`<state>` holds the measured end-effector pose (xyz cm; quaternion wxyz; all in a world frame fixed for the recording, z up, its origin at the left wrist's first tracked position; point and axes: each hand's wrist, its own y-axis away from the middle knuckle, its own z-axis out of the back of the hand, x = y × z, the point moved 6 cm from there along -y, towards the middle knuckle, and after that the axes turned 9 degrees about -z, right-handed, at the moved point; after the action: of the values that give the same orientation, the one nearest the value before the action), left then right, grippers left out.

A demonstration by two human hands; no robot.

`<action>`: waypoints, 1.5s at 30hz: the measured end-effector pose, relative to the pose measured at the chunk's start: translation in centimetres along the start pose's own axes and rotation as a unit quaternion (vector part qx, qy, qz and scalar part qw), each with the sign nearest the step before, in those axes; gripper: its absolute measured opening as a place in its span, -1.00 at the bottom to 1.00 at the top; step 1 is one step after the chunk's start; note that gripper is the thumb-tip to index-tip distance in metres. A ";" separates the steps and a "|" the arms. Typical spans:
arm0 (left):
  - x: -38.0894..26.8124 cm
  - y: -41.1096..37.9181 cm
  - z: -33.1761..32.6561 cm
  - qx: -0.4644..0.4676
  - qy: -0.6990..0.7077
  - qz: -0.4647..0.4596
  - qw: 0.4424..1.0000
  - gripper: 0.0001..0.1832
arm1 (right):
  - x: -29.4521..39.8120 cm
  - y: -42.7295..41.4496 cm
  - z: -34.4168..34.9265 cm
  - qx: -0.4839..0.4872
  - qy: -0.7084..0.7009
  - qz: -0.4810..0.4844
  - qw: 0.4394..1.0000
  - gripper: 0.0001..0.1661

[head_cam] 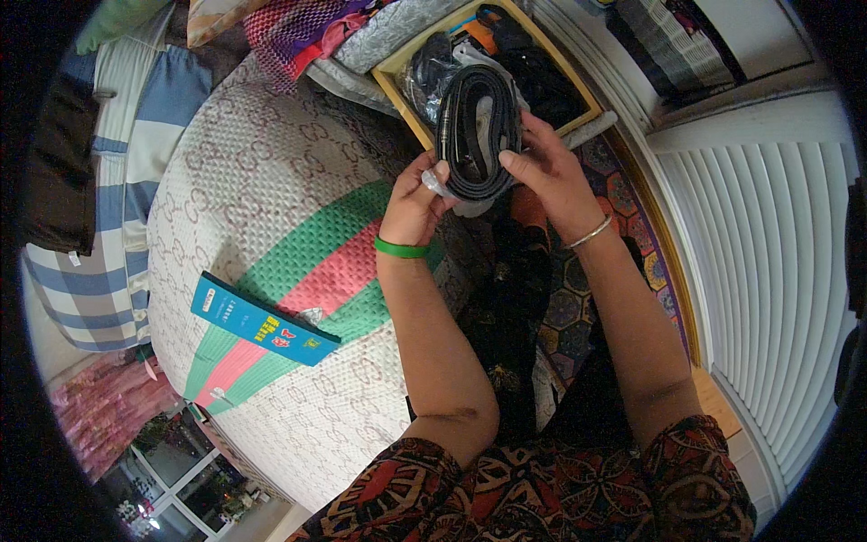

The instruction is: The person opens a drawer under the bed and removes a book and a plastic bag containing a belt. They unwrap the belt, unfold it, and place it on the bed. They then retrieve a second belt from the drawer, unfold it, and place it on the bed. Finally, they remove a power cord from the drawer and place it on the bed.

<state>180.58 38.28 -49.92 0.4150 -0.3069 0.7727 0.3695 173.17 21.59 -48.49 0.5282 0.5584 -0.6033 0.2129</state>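
Note:
A coiled black belt [509, 135], with some clear plastic about it, is held up between my two hands over the near part of a wooden drawer [399, 101]. My left hand [416, 196], with a green band at the wrist, grips the lower left of the coil and a bit of the plastic. My right hand [552, 169], with a silver bangle, holds its right side, the thumb on the near edge. In the drawer lie dark items, clear plastic wrapping [420, 85] and something orange and blue [477, 34].
Left of me a bed has a patterned quilt [271, 169], and on it lies a flat blue box [264, 325] with printing. Purple and pink cloth [291, 34] lies beyond. A white ridged panel [765, 271] stands at the right, by a hexagon-patterned rug [569, 325].

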 end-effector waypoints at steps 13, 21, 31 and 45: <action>0.9 -0.3 -0.3 0.040 0.078 -0.012 0.996 -0.58 | 0.1 0.1 0.3 0.036 -0.063 -0.044 0.996 -0.24; 0.9 -0.3 -0.5 0.064 0.079 0.009 0.995 -0.50 | 0.7 0.2 0.1 0.031 -0.082 -0.045 0.995 -0.31; -1.1 -1.0 -2.3 0.009 -0.125 -0.115 0.985 -0.16 | -1.1 0.6 -0.9 -0.001 -0.022 0.007 1.000 -0.41; -0.8 -0.7 -2.2 0.036 -0.102 -0.103 0.989 -0.29 | -1.4 0.8 -0.7 -0.005 0.027 -0.010 1.000 -0.49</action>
<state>180.61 36.19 -48.63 0.5382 -0.3303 0.7035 0.3262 172.50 23.07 -49.20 0.5488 0.5563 -0.5842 0.2193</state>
